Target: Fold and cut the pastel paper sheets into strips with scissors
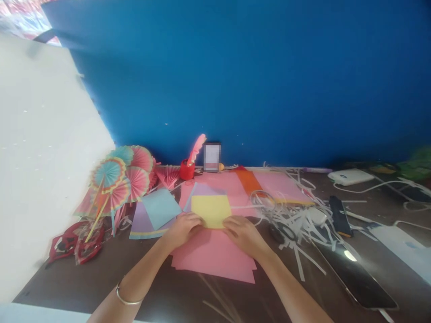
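Note:
A yellow sheet of paper (211, 210) lies in front of me, over pink sheets (215, 258) on the dark table. My left hand (186, 229) has its fingers closed on the yellow sheet's lower left corner. At the lower right corner, my right hand (240, 233) pinches the same sheet. Left of my hands rest a light blue sheet (161, 208) and a purple sheet (141, 222), overlapping. Another purple sheet (207, 189) shows behind the yellow one. The undersides of my fingertips are hidden.
Folded paper fans (126, 172) are bunched at the left, behind a red-rimmed clear object (89, 240). A red pot (187, 170) and a small frame (212, 157) stand by the blue wall. White paper strips (303, 224) tangle at the right, near a phone (360, 273).

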`<action>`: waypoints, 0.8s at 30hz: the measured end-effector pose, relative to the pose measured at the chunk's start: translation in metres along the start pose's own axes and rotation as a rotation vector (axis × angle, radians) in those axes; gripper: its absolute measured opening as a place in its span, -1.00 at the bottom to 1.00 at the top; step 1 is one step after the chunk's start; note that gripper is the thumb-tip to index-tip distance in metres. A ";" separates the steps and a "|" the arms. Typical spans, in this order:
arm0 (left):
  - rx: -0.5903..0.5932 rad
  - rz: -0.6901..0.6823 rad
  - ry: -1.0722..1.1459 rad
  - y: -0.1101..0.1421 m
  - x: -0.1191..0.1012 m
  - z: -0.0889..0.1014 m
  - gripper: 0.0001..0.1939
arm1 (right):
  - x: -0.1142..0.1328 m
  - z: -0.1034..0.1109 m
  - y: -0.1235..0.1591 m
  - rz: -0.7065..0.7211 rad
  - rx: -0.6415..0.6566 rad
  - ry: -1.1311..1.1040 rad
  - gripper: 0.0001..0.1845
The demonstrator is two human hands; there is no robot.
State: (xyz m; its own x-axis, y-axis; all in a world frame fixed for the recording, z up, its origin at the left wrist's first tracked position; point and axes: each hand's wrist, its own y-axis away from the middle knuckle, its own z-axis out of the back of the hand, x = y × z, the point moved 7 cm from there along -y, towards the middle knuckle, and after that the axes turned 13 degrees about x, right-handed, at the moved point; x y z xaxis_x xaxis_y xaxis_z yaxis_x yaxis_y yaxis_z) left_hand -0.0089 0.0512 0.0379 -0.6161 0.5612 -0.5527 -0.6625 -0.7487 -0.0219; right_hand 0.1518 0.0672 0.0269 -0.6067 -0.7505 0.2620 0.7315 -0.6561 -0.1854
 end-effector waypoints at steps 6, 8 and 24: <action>-0.020 0.003 0.047 0.000 0.009 0.002 -0.73 | 0.000 0.002 -0.001 -0.034 0.009 -0.091 -0.80; -0.050 0.027 0.044 0.000 0.012 0.002 -0.77 | -0.001 0.002 -0.003 -0.048 0.013 -0.148 -0.82; -0.074 0.056 0.029 0.001 0.012 0.000 -0.82 | -0.008 -0.004 -0.004 -0.073 0.005 -0.305 -0.87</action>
State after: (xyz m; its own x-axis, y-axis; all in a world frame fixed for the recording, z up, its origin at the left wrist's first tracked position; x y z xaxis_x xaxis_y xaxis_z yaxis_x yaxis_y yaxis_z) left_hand -0.0170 0.0573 0.0307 -0.6380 0.5082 -0.5785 -0.5935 -0.8032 -0.0511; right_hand 0.1522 0.0758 0.0217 -0.5371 -0.6425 0.5466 0.6914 -0.7065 -0.1511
